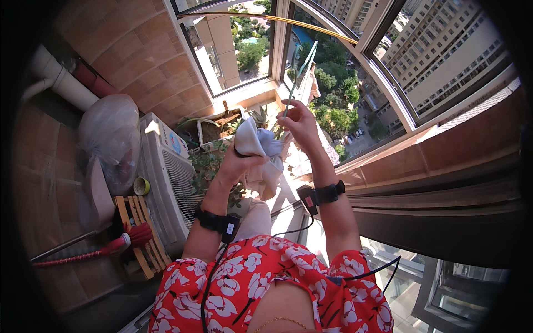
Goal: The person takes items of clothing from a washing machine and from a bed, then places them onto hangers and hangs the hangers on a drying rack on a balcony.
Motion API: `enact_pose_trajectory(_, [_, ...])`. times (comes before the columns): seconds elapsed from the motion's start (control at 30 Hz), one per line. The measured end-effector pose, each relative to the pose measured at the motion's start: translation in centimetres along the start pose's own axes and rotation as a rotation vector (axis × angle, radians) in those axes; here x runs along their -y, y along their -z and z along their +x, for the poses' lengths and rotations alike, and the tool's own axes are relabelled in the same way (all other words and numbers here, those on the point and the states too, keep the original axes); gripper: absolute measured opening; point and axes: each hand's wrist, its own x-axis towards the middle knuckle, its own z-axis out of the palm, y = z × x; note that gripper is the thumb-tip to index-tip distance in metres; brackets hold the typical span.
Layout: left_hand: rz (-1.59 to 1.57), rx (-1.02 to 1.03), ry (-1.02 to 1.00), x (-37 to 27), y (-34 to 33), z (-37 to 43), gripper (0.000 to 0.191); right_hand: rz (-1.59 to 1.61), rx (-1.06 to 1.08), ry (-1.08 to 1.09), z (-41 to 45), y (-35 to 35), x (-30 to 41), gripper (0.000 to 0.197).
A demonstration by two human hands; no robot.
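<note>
My left hand grips a bundled piece of light grey-white clothing, which looks like a padded garment; its folds hang below my fingers. Higher and to the right, my right hand pinches the lower end of a thin pale green rod or hanger part between thumb and fingers. Beyond that hand, a pale green hanger shows against the window, with a pinkish cloth below it. Both wrists carry black straps with small wired boxes.
An outdoor air-conditioner unit stands at left, beside a plastic-wrapped bundle, a slatted wooden rack and a red brush. A rectangular planter and leafy plants lie ahead. A yellowish pole crosses before the windows.
</note>
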Motion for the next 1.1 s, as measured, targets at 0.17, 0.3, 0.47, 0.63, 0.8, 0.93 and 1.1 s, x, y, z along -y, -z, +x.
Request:
enact_pose_trajectory(0.17, [-0.087, -0.081, -0.011, 1.0, 0.4, -2.5, 0.046, 0.083, -0.083, 0.049, -5.2, -0.1, 1.5, 0.044])
enact_pose_trajectory(0.3, [-0.185, -0.059, -0.03, 1.2, 0.8, -3.8, 0.04, 0.273, -0.153, -0.088, -9.3, 0.9, 5.0, 0.038])
enact_pose_trajectory(0.47, [-0.324, 0.065, -0.019, 2.6, 1.6, -3.6, 0.039, 0.162, -0.08, -0.093, -16.5, 1.5, 5.2, 0.026])
enact_pose_trajectory(0.63, [-0.334, 0.236, -0.028, 3.5, 0.8, -2.5, 0.055, 0.035, -0.016, -0.12, -25.5, -0.5, 6.0, 0.023])
enact_pose_trajectory(0.8, [-0.258, 0.374, 0.025, 6.1, 1.1, -3.5, 0.054, 0.066, -0.028, -0.23, -34.6, -2.4, 7.4, 0.018])
enact_pose_trajectory(0.93, [-0.216, 0.426, 0.069, 7.8, 0.7, -6.1, 0.05, -0.154, -0.319, -0.138, -40.4, -3.2, 7.2, 0.014])
enact_pose_trajectory(1.1, [-0.059, 0.622, 0.07, 9.2, -1.1, -9.7, 0.055, -0.32, -0.644, -0.165, -45.5, -3.6, 5.9, 0.033])
